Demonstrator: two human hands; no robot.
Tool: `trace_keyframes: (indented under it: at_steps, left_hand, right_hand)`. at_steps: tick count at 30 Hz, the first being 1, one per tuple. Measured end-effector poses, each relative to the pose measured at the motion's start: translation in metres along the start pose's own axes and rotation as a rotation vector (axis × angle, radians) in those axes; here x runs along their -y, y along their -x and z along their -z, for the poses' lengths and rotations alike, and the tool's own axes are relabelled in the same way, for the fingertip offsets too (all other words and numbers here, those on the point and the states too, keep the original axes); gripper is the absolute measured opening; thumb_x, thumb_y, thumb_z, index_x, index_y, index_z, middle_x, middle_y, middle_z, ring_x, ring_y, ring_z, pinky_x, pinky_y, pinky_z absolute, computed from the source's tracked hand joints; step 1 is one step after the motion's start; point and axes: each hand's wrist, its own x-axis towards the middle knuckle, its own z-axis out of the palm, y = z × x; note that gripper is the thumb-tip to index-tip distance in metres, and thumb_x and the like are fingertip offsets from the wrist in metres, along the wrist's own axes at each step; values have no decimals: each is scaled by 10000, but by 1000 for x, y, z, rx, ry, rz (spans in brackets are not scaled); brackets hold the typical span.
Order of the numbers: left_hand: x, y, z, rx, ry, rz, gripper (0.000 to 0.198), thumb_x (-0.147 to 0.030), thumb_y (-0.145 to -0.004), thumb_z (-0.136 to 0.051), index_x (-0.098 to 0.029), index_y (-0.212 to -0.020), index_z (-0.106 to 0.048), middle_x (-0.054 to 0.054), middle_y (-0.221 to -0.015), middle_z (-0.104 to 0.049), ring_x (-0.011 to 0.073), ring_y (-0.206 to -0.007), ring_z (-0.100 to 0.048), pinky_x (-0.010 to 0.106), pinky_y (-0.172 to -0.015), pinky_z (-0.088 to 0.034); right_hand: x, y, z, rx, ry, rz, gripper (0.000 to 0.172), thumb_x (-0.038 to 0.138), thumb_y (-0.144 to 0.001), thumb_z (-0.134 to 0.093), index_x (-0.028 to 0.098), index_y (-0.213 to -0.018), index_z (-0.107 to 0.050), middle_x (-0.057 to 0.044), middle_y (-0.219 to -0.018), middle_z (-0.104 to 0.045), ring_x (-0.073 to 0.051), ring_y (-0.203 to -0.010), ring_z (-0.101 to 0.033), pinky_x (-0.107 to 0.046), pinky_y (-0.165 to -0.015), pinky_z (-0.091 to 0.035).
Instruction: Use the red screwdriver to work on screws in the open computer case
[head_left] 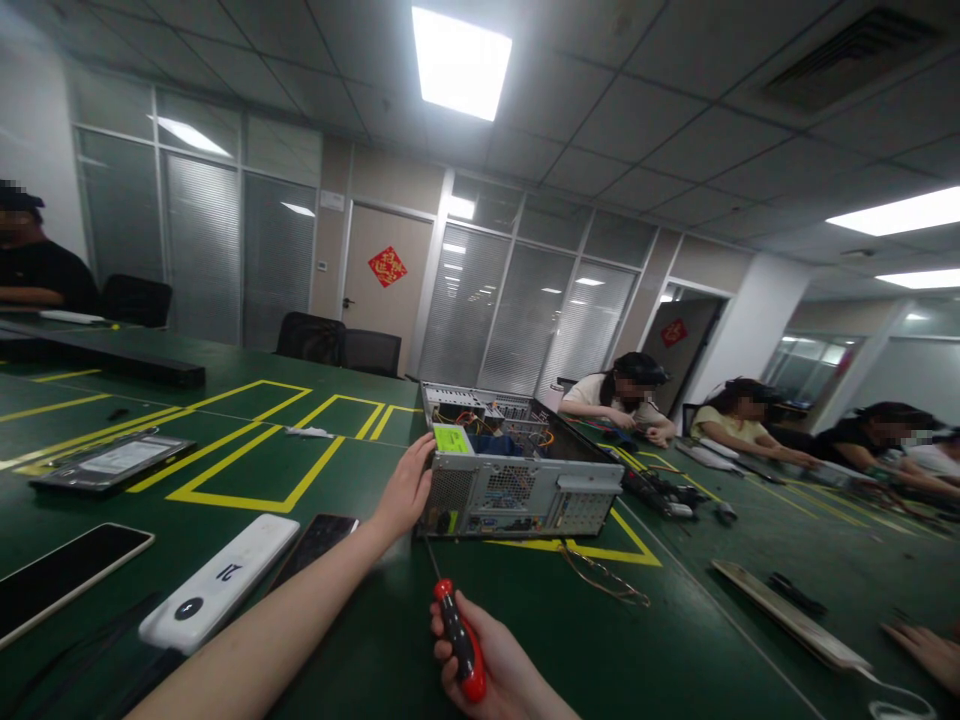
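An open metal computer case lies on the green table with its back panel facing me. Inside it are colored wires, a silver frame and a white box with a yellow-green label. My left hand grips the case's left side near the top edge, fingertips beside that label. In my right hand is a screwdriver with a red and black handle, fingers wrapped around it. Its thin shaft points up and away toward the lower left corner of the back panel. Whether the tip touches the case I cannot tell.
To the left lie a hard drive, a phone, a white device marked 21 and a dark phone. A thin cable lies before the case. Further right are a long pale object and several people working.
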Motion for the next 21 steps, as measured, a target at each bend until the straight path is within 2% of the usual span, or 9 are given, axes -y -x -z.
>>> trace_keyframes:
  at_steps: [3, 7, 10, 12, 15, 21]
  left_hand:
    - [0, 0, 0, 0, 4, -2, 425, -242, -924, -292, -196, -1346, -293, 109, -1406, -343, 202, -1322, -313, 434, -1095, -283]
    - [0, 0, -1, 0, 8, -3, 423, -241, -923, -292, -195, -1344, -297, 111, -1407, -343, 204, -1322, -315, 439, -1098, -277]
    - [2, 0, -2, -4, 15, -4, 428, -243, -921, -293, -198, -1347, -296, 109, -1408, -344, 207, -1325, -310, 447, -1100, -269]
    - [3, 0, -3, -4, 22, -3, 430, -242, -920, -293, -197, -1347, -297, 109, -1409, -341, 205, -1329, -304, 449, -1100, -267]
    - [4, 0, -3, -7, 27, -4, 428, -238, -919, -295, -199, -1345, -301, 107, -1408, -342, 203, -1328, -306, 451, -1100, -268]
    - [2, 0, -3, -7, 23, -2, 429, -233, -920, -295, -206, -1349, -295, 104, -1408, -343, 204, -1325, -309, 453, -1102, -266]
  right_hand:
    - [2, 4, 0, 65, 49, 14, 335, 428, -860, -443, 121, -847, -576, 20, -559, -523, -37, -399, -410, -116, -358, -276]
    - [7, 16, -7, 153, 94, 179, 312, 429, -832, -481, 136, -875, -578, 33, -565, -509, -30, -375, -337, -137, -345, -207]
    - [14, 25, -16, 164, 82, 316, 288, 380, -792, -553, 145, -957, -574, 23, -627, -539, -35, -417, -364, -147, -375, -232]
    - [18, 28, -21, 165, 81, 355, 268, 324, -771, -568, 148, -973, -569, 2, -684, -571, -50, -465, -410, -159, -409, -274]
    - [21, 29, -23, 166, 109, 384, 212, 278, -753, -567, 156, -926, -564, -13, -722, -594, -66, -506, -445, -174, -440, -298]
    - [20, 27, -22, 166, 115, 382, 178, 275, -755, -569, 148, -879, -567, -17, -719, -595, -57, -491, -428, -168, -427, -273]
